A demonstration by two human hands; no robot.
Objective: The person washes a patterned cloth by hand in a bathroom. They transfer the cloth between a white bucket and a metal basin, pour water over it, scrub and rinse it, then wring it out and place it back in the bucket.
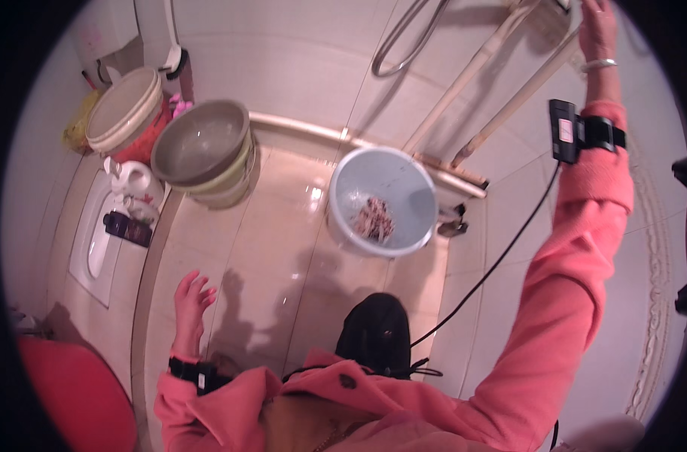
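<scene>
My left hand is raised over the tiled floor at the lower left, fingers apart and slightly curled, holding nothing. My right arm stretches up along the wall. At the top right edge of the view is my right hand, beside a wall fixture that is mostly cut off; whether it grips anything is hidden. On the floor in front of me stands a light blue plastic bucket. A wet-looking clump of pale and dark strands or scraps lies at its bottom.
A grey basin rests on a greenish bucket. Beyond is a cream bucket. Bottles stand near a squat toilet. Two wooden poles lean against the wall, near a hanging shower hose. A black cable runs from my right wrist.
</scene>
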